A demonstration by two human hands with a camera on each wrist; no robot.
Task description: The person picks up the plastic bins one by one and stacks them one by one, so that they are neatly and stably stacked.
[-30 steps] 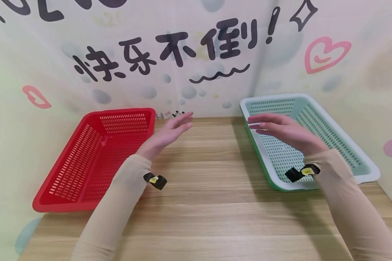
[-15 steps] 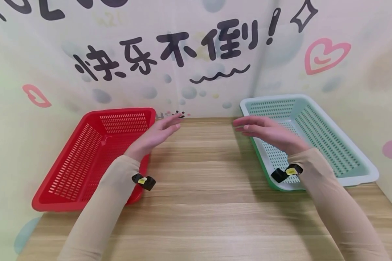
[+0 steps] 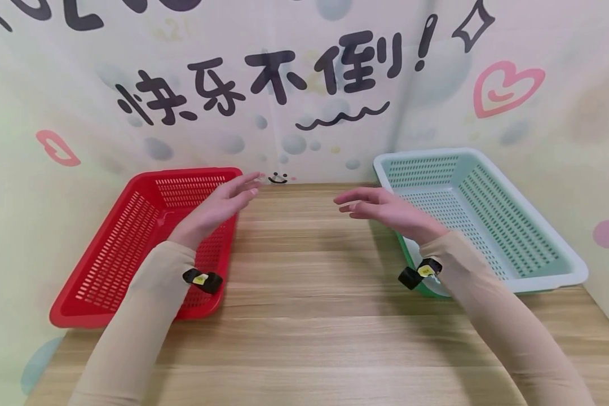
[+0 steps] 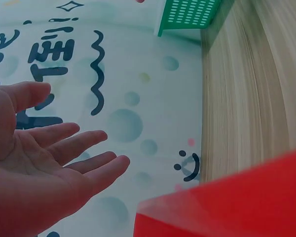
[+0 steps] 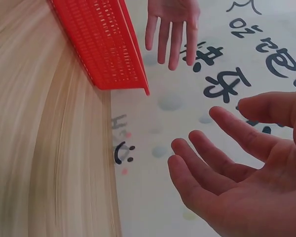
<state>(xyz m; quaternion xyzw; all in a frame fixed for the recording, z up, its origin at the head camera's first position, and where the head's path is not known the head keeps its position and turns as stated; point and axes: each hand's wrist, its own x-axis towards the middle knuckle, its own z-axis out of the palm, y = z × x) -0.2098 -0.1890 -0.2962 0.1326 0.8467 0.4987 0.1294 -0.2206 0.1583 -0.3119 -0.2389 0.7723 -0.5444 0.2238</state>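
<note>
My left hand (image 3: 215,208) hovers over the right side of a red plastic basket (image 3: 127,254), fingers extended and nothing in its grasp. In the left wrist view that palm (image 4: 44,168) faces up with the fingers spread. My right hand (image 3: 391,211) is in the air by the left rim of a pale green basket (image 3: 533,225), its fingers pointing left and loosely bent. The right wrist view has the right hand (image 5: 251,168) holding nothing, with the left hand (image 5: 173,24) beyond it beside the red basket. Inside both baskets only the slotted walls and floor show.
A wood-grain table (image 3: 299,316) runs between and in front of the baskets. Behind it hangs a white backdrop (image 3: 304,152) with black lettering, hearts and dots. Each wrist carries a small black camera, such as the left camera (image 3: 203,279).
Both hands have drifted left: the left one from the gap between the baskets to over the red basket, the right one from above the green basket to its left rim. The baskets stay put.
</note>
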